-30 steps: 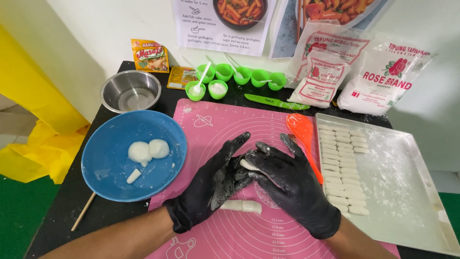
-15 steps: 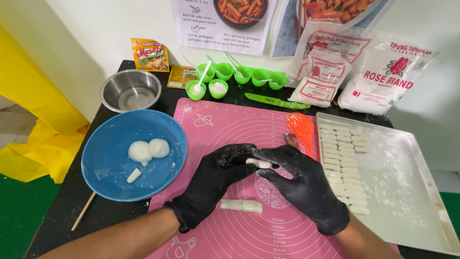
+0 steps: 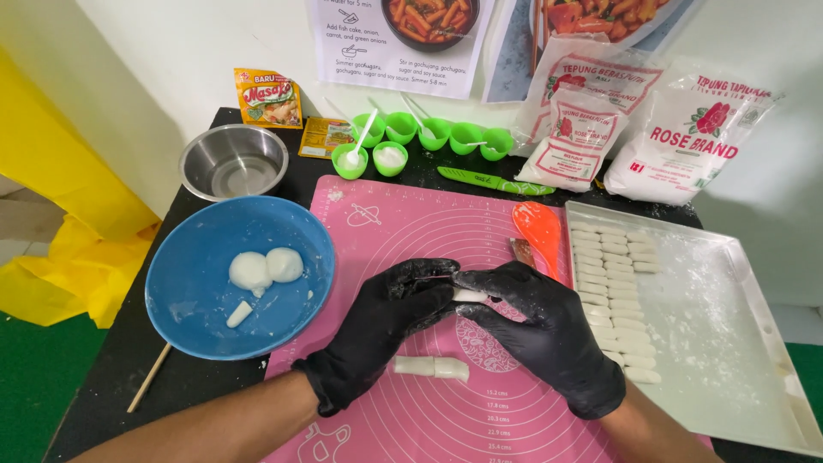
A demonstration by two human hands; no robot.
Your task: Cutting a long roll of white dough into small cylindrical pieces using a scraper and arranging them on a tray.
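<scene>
Both my hands wear black gloves dusted with flour and meet over the pink silicone mat (image 3: 411, 223). My left hand (image 3: 386, 330) and my right hand (image 3: 540, 330) pinch a small white dough piece (image 3: 468, 295) between their fingertips. A short white dough log (image 3: 431, 367) lies on the mat just below the hands. To the left, a blue bowl (image 3: 184, 300) holds two white dough balls (image 3: 266, 267) and a small dough scrap (image 3: 239, 314).
A white tray (image 3: 729, 343) at right holds rows of cut dough sticks (image 3: 613, 283). An orange scraper (image 3: 538, 230) lies beside it. Behind are a steel bowl (image 3: 233, 161), green cups (image 3: 429, 137), a green knife (image 3: 493, 181), flour bags (image 3: 686, 137) and seasoning packets (image 3: 268, 99). A wooden stick (image 3: 150, 377) lies near the table's left edge.
My hands went from flat over the dough to fingertips pinching a small piece and lifted slightly. The log on the mat stayed in place.
</scene>
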